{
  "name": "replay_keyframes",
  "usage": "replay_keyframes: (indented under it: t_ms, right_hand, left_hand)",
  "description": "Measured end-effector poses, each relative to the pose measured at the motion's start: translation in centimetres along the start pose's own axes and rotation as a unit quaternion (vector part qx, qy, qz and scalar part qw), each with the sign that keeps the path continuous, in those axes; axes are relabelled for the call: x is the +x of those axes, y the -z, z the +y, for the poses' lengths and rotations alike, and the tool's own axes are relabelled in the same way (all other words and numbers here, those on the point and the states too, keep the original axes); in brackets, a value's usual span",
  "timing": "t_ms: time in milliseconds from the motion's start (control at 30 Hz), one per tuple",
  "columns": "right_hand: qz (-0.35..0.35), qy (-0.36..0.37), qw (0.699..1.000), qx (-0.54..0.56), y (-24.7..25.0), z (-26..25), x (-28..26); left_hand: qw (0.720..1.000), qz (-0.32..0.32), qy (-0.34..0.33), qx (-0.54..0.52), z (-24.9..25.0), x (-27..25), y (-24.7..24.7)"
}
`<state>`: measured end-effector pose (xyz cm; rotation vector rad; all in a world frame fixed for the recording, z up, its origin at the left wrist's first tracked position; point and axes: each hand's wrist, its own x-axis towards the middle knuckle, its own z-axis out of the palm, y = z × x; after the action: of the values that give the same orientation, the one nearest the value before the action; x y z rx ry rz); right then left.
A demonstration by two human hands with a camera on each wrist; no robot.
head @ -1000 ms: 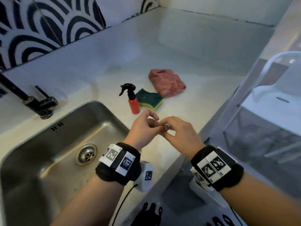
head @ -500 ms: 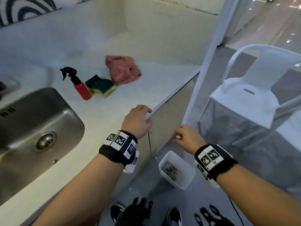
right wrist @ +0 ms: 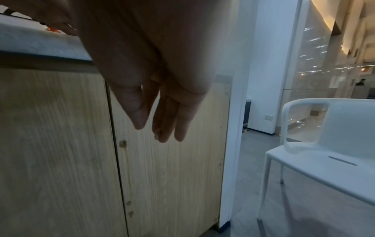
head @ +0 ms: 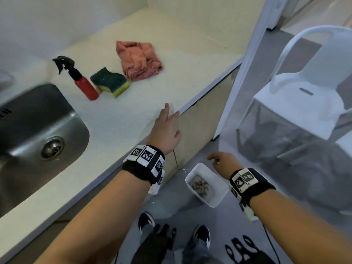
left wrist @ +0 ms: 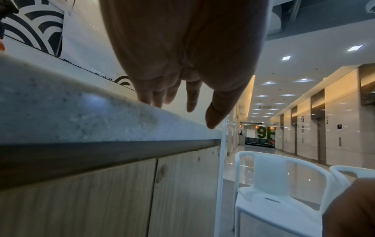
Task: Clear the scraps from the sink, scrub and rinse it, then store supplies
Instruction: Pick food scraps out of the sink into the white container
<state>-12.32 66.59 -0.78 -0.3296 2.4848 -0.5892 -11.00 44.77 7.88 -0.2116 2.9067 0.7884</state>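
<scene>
The steel sink [head: 76, 126] sits at the left, with its drain [head: 52, 147] showing no scraps. On the floor below the counter stands a small white bin [head: 219, 199] with scraps in its bottom. My right hand [head: 215, 160] hovers just above the bin's far rim with relaxed fingers, holding nothing. In the right wrist view the right hand [right wrist: 151, 133] points down, and a small crumb [right wrist: 156, 137] clings to one fingertip. My left hand [head: 171, 119] lies with straight fingers on the counter's front edge. The left hand [left wrist: 201, 117] touches the stone edge [left wrist: 81, 115].
A red spray bottle [head: 84, 86], a green and yellow sponge [head: 110, 81] and a crumpled pink cloth [head: 140, 60] sit on the counter behind the left hand. Wooden cupboard doors [right wrist: 166, 176] are below the counter. A white plastic chair [head: 297, 96] stands to the right, and my shoes [head: 202, 235] show below.
My right hand has come down from the counter to over the bin, and its pinch has loosened. My left hand went from curled on the counter edge to straight fingers. The view swung right.
</scene>
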Motion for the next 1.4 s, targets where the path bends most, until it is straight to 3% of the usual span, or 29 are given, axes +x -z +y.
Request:
replay_keyframes:
  t_ms: [233, 600, 800, 967, 1167, 1400]
  right_hand:
    - [0.045, 0.003, 0.999, 0.013, -0.4, 0.3, 0.8]
    - [0.015, -0.018, 1.000, -0.003, -1.8, 1.1, 0.7]
    - [0.009, 0.013, 1.000, 0.005, -0.9, -0.6, 0.0]
    - [0.019, 0.150, 0.989, 0.010, 1.6, -8.1, -1.0]
    - [0.004, 0.333, 0.942, -0.027, 4.2, -21.8, -2.5]
    - [-0.011, 0.415, 0.908, -0.055, 1.5, -36.9, -1.2]
  left_hand:
    - [1.000, 0.011, 0.003, -0.013, 0.3, 0.0, -0.2]
    - [0.999, 0.014, 0.004, -0.030, 0.4, -0.3, -0.2]
    - [0.999, 0.013, -0.012, -0.037, -0.4, -0.6, 0.2]
    - [0.997, 0.082, 0.012, -0.006, -2.4, -3.0, 3.0]
    - [0.983, 0.161, 0.086, 0.007, -8.5, -8.7, 10.1]
    - [0.962, 0.210, 0.169, 0.031, -18.3, -15.4, 19.7]
